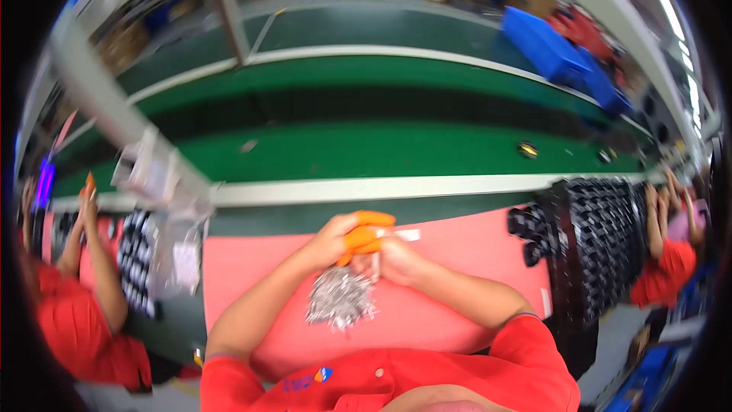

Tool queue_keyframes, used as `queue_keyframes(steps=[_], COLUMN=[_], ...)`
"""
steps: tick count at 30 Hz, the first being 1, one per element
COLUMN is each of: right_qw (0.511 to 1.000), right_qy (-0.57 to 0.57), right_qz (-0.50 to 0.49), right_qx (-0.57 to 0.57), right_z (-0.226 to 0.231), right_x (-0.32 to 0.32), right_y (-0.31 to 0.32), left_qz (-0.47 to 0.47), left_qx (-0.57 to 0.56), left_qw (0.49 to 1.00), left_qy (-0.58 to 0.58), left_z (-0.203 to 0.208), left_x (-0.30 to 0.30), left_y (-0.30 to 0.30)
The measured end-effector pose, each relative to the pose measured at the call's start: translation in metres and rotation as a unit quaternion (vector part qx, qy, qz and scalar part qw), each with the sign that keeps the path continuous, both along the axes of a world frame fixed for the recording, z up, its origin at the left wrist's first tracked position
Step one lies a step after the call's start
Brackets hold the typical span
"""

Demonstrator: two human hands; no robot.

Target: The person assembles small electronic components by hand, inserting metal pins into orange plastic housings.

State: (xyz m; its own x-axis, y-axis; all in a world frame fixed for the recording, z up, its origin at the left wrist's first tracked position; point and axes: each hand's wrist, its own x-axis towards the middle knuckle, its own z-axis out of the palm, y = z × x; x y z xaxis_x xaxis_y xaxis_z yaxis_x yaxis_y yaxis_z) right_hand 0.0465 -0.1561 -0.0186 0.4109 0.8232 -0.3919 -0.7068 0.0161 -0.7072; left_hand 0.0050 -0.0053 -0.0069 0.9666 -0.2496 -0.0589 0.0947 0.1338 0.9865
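Over the pink mat [457, 259] on the desk [274, 221], the person's two hands met just above a heap of small silver metal parts [340, 297]. The left hand [332, 240] wore orange finger covers [366, 229] on the thumb and first fingers, and those fingers were pinched together toward the right hand [396, 259], which was curled closed against them. Something small seemed to be gripped where the hands touched, but it was too blurred to tell what it was. The heap lay on the mat directly below the hands, between the forearms and close to the red shirt [396, 378]. A small white strip [408, 235] lay on the mat just beside the right hand. Beyond the mat ran a green conveyor belt [396, 149] with a pale edge rail, carrying a few small dark items far to the right. A tray of black parts [602, 244] stood at the right end of the mat, and another [137, 255] at the left. Co-workers in red sat at either side, one [76, 320] on the left and one [671, 259] on the right. Blue bins [549, 46] stood across the line.
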Motion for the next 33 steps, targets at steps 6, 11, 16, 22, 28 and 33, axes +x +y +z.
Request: queue_keyframes(steps=[6,11,16,22,28,33], right_qw=[1.0,1.0,0.999,0.998,0.997,0.998], right_qy=[-0.014,-0.009,-0.027,-0.035,-0.022,-0.048], right_qz=[0.006,-0.002,-0.024,-0.041,-0.069,-0.043], right_qx=[0.019,0.012,0.008,0.033,0.007,-0.002], right_z=[0.008,0.014,0.008,0.012,0.012,0.012], right_x=[0.006,-0.005,0.0,-0.006,-0.006,-0.001], right_y=[-0.006,0.0,-0.005,-0.002,-0.002,-0.001], left_qz=[-0.023,-0.002,-0.017,0.004,-0.004,-0.005], left_qx=[0.003,0.009,0.04,0.047,0.053,0.04], left_qw=[0.999,1.0,0.998,0.998,0.998,0.999], left_qy=[0.029,-0.005,-0.048,-0.043,-0.027,-0.022], left_z=[0.005,0.0,0.004,-0.005,0.004,0.019], left_x=[0.009,-0.003,0.001,0.0,-0.001,-0.004], left_y=[-0.003,0.003,0.002,-0.001,0.002,0.004])
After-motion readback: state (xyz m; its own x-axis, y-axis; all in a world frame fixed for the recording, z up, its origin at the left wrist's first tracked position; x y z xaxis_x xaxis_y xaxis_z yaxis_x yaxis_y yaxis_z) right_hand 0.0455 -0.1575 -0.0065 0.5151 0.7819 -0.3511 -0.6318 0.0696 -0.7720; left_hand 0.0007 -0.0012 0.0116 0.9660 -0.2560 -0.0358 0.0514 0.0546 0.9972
